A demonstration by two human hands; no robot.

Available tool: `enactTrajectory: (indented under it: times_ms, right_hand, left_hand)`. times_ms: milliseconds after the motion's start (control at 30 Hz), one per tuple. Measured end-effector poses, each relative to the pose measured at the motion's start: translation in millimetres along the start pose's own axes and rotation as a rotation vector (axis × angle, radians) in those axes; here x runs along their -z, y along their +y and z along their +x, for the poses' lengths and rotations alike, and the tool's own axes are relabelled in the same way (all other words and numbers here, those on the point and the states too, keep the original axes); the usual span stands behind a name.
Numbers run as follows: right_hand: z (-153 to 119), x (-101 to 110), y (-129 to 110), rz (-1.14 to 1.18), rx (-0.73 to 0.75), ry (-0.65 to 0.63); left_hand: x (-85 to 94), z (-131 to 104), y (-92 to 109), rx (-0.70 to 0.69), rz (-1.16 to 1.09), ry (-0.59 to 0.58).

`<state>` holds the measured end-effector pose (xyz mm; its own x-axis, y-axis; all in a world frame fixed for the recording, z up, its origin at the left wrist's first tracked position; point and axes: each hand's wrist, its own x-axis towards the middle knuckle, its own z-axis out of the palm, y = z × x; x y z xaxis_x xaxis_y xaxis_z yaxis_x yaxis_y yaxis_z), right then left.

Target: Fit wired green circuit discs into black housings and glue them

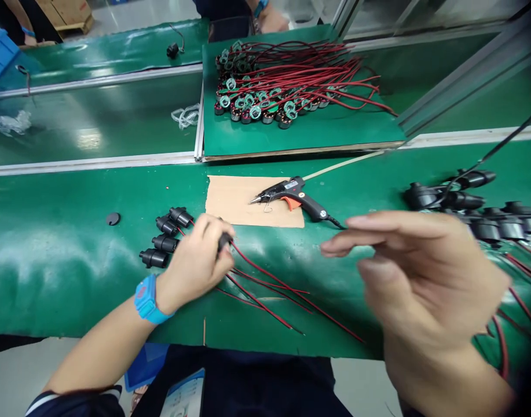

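Handling step prob. in hand: blk wired housing (224, 241) pinched in L hand (196, 252), sim. housings (164, 242) just left of it; R hand (434, 278) held empty, thumb & fingers apart. Steady L pinch prob. needed next.

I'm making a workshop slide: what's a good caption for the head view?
Left hand gripping a black wired part, right hand open, glue gun partly on cardboard.
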<state>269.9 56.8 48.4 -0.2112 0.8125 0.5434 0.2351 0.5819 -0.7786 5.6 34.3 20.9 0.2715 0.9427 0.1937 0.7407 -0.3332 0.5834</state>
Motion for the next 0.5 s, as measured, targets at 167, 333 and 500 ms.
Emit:
enactTrajectory:
  times_ms: [167,333,500]
  right_hand:
    - [15,12,12,-0.116,0.042,0.294]
    - [23,60,36,-0.382,-0.022,0.505]
    - [6,132,66,-1.082,-0.428,0.183]
  left_hand:
    - [14.6,22,-43,0.055,0.562,-0.017]
    - [24.9,11,-67,0.067,0.703,-0.120]
    - [34.9,-5,-89,0.035,0.756,0.033]
